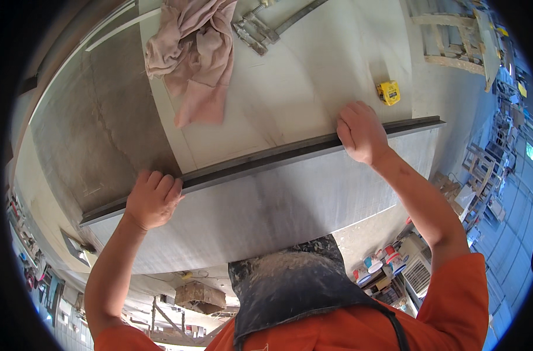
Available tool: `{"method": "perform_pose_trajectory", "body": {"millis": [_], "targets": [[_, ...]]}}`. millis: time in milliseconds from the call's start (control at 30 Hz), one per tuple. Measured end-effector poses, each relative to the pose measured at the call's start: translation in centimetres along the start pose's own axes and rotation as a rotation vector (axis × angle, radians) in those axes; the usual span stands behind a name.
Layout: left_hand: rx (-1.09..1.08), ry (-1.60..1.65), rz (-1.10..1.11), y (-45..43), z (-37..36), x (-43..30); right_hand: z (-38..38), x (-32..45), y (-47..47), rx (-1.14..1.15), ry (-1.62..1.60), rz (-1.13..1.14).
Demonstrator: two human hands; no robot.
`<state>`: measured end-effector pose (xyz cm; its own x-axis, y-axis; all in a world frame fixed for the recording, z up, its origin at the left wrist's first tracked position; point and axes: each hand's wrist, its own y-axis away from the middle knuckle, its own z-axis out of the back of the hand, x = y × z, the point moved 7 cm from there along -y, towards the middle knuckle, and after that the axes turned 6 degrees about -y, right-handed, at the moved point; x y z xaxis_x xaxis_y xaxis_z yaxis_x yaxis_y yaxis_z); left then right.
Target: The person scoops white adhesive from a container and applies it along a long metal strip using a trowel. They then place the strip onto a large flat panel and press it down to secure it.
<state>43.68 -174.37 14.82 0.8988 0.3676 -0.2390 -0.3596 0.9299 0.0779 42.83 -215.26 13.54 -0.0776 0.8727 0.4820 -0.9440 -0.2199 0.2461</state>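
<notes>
A long grey panel (266, 206) spans the space before me, running from lower left to upper right. Along its far side is a dark, stepped edge strip (266, 155). My left hand (154, 199) grips this edge near the left end, fingers curled over it. Farther right, my right hand (363, 131) holds the same edge with its fingers folded over the top. The fingertips of both hands are hidden. Just beyond my right hand lies a yellow tape measure (388, 93) on a pale slab (301, 87).
A pink cloth garment (200, 66) and a metal bar clamp (260, 30) lie on the pale slab. Left of it is a brown-grey stained surface (99, 131). A wooden frame (455, 41) stands far right. Several buckets (373, 263) are on the floor behind my right elbow.
</notes>
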Motion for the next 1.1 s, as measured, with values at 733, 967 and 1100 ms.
{"method": "perform_pose_trajectory", "body": {"millis": [733,967,1100], "targets": [[0.056,0.063,0.009,-0.1,-0.6,0.4,0.3,0.1,-0.5,0.058,-0.004,0.024],[0.035,0.025,0.040,0.1,-0.8,-0.3,-0.5,-0.7,0.2,0.070,0.112,0.070],[0.027,0.034,0.111,0.2,0.1,0.0,-0.4,-0.5,0.4,0.009,0.089,0.028]]}}
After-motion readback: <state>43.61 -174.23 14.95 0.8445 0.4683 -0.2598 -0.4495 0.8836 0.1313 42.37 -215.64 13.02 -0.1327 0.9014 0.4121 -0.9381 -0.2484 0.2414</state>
